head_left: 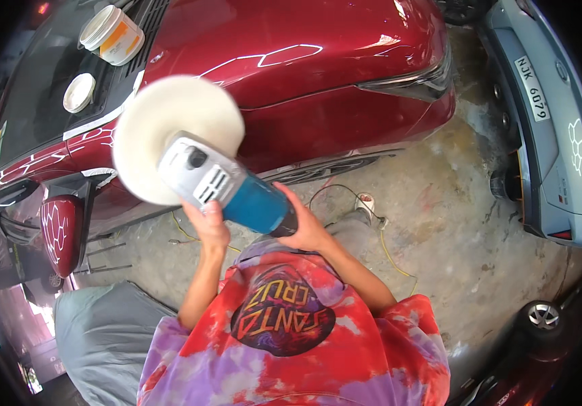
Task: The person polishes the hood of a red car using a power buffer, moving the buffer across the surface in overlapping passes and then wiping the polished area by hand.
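Note:
Both my hands hold a rotary polisher (253, 199) with a silver head, a blue body and a wide white pad (143, 139). My left hand (206, 227) grips it by the silver head, fingers partly hidden beneath. Around the dark rear end of the body, my right hand (302, 227) is closed. The pad is blurred and overlaps the fender of a glossy red car (291, 74); whether it touches the paint I cannot tell. On the car near the windshield stand a white tub with an orange label (118, 37) and a round white lid or shallow dish (79, 93).
The red side mirror (62, 233) juts out at the left. A cord (392, 254) runs across the concrete floor (433, 216) past my shoe (365, 203). A light-blue car (541, 122) stands at the right, and a grey cloth-like cover (108, 338) is at lower left.

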The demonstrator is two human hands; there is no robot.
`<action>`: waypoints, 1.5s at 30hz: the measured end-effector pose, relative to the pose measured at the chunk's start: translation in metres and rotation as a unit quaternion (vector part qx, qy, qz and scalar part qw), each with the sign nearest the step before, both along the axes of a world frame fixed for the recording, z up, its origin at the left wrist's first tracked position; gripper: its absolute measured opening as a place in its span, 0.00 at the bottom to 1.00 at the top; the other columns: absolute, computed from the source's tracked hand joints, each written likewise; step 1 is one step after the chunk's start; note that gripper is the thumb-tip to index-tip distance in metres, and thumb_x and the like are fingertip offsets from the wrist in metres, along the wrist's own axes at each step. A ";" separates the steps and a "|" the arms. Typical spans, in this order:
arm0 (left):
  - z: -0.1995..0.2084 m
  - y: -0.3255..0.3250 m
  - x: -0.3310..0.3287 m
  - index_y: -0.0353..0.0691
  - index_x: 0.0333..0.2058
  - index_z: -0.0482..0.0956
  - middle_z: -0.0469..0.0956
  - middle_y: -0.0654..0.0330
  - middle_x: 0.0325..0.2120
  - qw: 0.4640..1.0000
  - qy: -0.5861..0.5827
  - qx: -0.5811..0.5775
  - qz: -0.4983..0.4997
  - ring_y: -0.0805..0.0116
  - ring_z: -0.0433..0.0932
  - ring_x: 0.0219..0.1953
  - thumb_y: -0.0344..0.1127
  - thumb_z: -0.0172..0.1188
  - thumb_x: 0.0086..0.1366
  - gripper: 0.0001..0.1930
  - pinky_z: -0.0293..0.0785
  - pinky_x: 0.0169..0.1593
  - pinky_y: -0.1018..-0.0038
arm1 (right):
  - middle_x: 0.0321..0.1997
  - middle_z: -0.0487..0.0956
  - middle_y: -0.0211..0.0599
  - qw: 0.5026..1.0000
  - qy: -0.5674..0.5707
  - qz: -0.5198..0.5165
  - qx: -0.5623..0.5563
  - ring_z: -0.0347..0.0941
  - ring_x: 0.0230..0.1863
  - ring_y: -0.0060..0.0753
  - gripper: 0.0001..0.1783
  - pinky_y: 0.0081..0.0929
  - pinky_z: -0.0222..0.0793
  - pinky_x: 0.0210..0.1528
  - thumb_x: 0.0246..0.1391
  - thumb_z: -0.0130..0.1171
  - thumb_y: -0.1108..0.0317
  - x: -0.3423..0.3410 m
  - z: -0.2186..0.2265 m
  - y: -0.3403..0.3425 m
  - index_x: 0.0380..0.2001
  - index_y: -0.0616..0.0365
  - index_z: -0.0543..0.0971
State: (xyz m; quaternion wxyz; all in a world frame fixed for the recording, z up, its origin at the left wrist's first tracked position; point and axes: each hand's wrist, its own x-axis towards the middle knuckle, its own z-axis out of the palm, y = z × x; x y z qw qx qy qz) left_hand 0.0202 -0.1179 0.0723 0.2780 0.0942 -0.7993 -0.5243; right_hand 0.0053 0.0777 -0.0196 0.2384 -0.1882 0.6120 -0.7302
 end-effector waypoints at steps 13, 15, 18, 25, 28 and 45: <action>0.112 0.072 -0.074 0.31 0.62 0.61 0.71 0.49 0.53 0.988 -0.119 -0.101 -0.024 0.62 0.69 0.55 0.48 0.59 0.65 0.34 0.63 0.60 0.67 | 0.65 0.64 0.42 0.983 -0.052 -0.013 -0.176 0.63 0.65 0.34 0.59 0.30 0.58 0.65 0.37 0.67 0.78 -0.017 0.058 0.023 0.71 0.55 0.46; 0.118 0.097 -0.089 0.30 0.59 0.64 0.73 0.50 0.51 0.989 -0.110 -0.100 -0.023 0.62 0.72 0.53 0.49 0.60 0.64 0.33 0.65 0.59 0.68 | 0.65 0.64 0.42 0.978 -0.074 -0.030 -0.192 0.62 0.66 0.33 0.59 0.30 0.57 0.65 0.38 0.66 0.79 -0.020 0.064 0.039 0.71 0.56 0.45; 0.120 0.119 -0.105 0.28 0.57 0.65 0.74 0.49 0.49 0.985 -0.129 -0.102 -0.054 0.64 0.73 0.50 0.50 0.58 0.66 0.32 0.67 0.56 0.70 | 0.67 0.62 0.41 0.974 -0.084 -0.064 -0.202 0.61 0.66 0.34 0.59 0.31 0.56 0.66 0.38 0.66 0.79 -0.025 0.066 0.057 0.71 0.57 0.44; 0.120 0.106 -0.101 0.30 0.62 0.62 0.73 0.50 0.53 0.985 -0.153 -0.076 -0.031 0.64 0.75 0.52 0.55 0.47 0.70 0.34 0.69 0.57 0.71 | 0.63 0.67 0.47 0.982 -0.041 -0.048 -0.179 0.66 0.62 0.43 0.60 0.35 0.60 0.63 0.41 0.69 0.74 -0.026 0.070 0.056 0.71 0.56 0.42; 0.116 0.069 -0.087 0.31 0.62 0.62 0.73 0.49 0.54 0.991 -0.121 -0.053 -0.025 0.63 0.76 0.52 0.55 0.47 0.71 0.33 0.71 0.56 0.70 | 0.57 0.73 0.52 0.988 -0.015 -0.013 -0.156 0.74 0.57 0.52 0.60 0.38 0.67 0.58 0.43 0.70 0.69 -0.022 0.075 0.044 0.72 0.52 0.40; 0.098 0.135 -0.095 0.28 0.62 0.60 0.70 0.44 0.56 0.956 -0.171 0.231 -0.067 0.55 0.69 0.59 0.61 0.40 0.72 0.38 0.61 0.65 0.65 | 0.52 0.72 0.50 0.982 0.174 -0.006 0.069 0.75 0.39 0.35 0.45 0.32 0.71 0.46 0.65 0.47 0.61 -0.005 0.137 0.152 0.73 0.53 0.32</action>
